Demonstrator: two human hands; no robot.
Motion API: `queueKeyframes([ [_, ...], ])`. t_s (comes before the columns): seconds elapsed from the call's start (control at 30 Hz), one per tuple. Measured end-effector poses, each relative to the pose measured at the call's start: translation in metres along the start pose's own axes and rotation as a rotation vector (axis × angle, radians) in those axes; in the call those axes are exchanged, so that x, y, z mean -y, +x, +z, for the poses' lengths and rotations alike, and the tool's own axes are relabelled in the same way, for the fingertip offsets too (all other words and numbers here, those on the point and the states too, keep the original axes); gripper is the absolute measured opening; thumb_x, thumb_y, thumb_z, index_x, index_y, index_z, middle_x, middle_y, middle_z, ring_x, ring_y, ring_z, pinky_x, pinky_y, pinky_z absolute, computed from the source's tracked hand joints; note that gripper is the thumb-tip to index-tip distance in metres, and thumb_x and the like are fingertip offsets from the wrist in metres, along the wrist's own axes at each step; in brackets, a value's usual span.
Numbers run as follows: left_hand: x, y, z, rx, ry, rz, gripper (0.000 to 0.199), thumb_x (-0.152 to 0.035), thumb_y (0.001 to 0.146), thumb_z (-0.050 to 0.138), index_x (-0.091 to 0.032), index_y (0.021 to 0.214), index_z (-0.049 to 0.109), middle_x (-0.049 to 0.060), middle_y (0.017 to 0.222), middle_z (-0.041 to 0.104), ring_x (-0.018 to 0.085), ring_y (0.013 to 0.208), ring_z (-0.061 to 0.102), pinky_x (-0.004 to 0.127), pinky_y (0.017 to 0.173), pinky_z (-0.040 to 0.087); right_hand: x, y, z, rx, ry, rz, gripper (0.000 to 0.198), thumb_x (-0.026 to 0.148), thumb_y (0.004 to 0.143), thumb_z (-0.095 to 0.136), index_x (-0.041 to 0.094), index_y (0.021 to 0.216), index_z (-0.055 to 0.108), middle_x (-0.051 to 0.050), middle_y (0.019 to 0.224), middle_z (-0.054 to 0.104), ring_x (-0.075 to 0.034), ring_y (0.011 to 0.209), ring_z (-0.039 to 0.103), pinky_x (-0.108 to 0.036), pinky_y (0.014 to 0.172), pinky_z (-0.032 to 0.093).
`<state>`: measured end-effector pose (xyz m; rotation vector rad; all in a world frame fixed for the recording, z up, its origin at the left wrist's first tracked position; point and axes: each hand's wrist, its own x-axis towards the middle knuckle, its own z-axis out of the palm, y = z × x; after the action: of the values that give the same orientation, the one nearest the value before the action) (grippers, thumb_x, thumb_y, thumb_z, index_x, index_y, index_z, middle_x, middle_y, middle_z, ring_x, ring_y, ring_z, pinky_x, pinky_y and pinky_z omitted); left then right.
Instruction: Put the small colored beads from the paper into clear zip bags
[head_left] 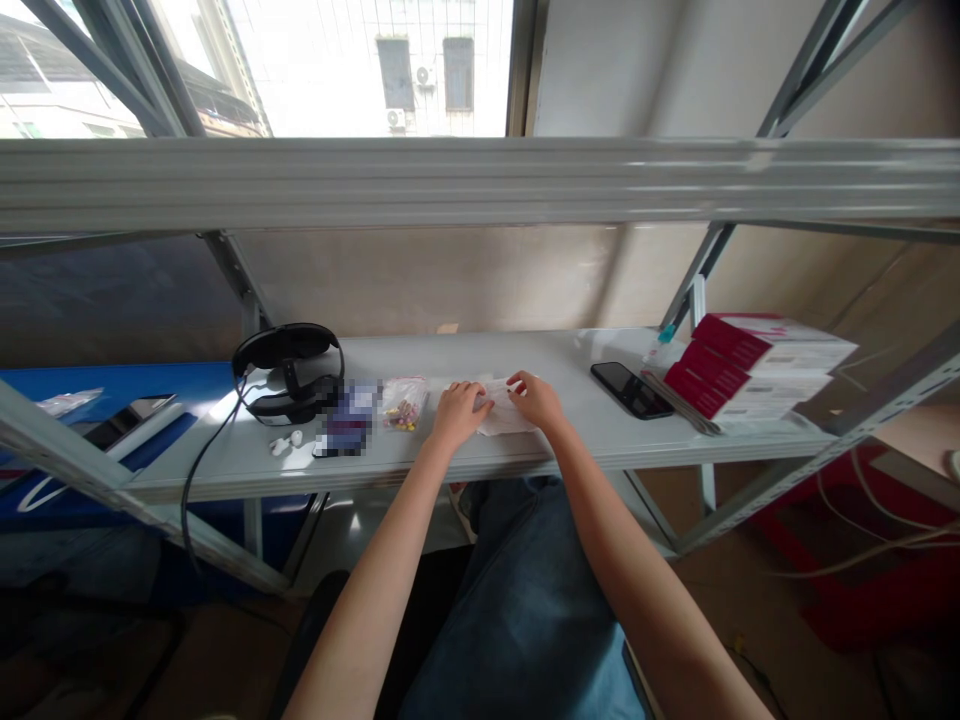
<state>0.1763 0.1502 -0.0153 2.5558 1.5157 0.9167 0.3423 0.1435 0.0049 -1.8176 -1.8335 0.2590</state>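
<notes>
A thin, wrinkled white sheet (504,418), like tissue or soft paper, lies on the shelf between my hands. My left hand (459,412) rests at its left edge, with the thumb stretched toward the sheet and apart from the fingers. Over the sheet's upper right part is my right hand (537,400), its fingers bent and the thumb and forefinger apart. Neither hand visibly grips anything. Just left of my left hand is a clear plastic bag (405,402) with small colourful pieces inside, too small to name.
Left on the shelf (577,440) are black headphones (292,375), white earbuds (286,442) and a pixelated item (351,420). A black phone (631,388) and stacked red-and-white boxes (754,368) stand right. A metal beam (480,180) crosses above.
</notes>
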Motion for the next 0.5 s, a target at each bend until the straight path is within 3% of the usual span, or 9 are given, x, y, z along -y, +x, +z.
queueKeyframes([
  [0.13,-0.001,-0.001,-0.003,-0.055,-0.046,0.010,0.006,-0.023,0.080,0.053,-0.018,0.081,0.057,0.003,0.084,0.061,0.017,0.086,0.053,0.028,0.075,0.040,0.005,-0.002,0.003,0.039,-0.078,-0.037,0.024,0.019,0.073,0.050,0.023,0.093,0.062,-0.002,0.084,0.066,-0.017,0.080,0.056,-0.026,0.068,0.035],
  [0.27,-0.003,-0.002,-0.007,-0.150,-0.122,0.004,0.009,-0.021,0.083,0.048,-0.018,0.078,0.054,0.002,0.078,0.058,0.014,0.078,0.053,0.026,0.071,0.041,0.012,-0.004,0.003,-0.096,-0.089,-0.082,0.021,0.028,0.076,0.050,0.021,0.090,0.063,-0.004,0.086,0.065,-0.018,0.084,0.055,-0.027,0.072,0.035],
  [0.33,-0.004,-0.002,-0.009,-0.187,-0.167,0.004,0.010,-0.021,0.084,0.046,-0.017,0.079,0.053,0.002,0.077,0.056,0.012,0.073,0.053,0.025,0.069,0.042,0.015,-0.004,0.003,-0.109,-0.012,-0.086,0.023,0.034,0.079,0.048,0.020,0.086,0.065,-0.004,0.084,0.066,-0.016,0.077,0.056,-0.026,0.069,0.036],
  [0.5,-0.007,-0.004,-0.011,-0.230,-0.254,0.032,0.012,-0.024,0.086,0.043,-0.018,0.081,0.052,0.001,0.078,0.055,0.011,0.073,0.053,0.023,0.068,0.044,0.021,-0.001,0.006,0.035,0.314,-0.097,0.036,0.044,0.080,0.043,0.017,0.070,0.064,-0.003,0.068,0.065,-0.013,0.063,0.054,-0.023,0.060,0.036],
])
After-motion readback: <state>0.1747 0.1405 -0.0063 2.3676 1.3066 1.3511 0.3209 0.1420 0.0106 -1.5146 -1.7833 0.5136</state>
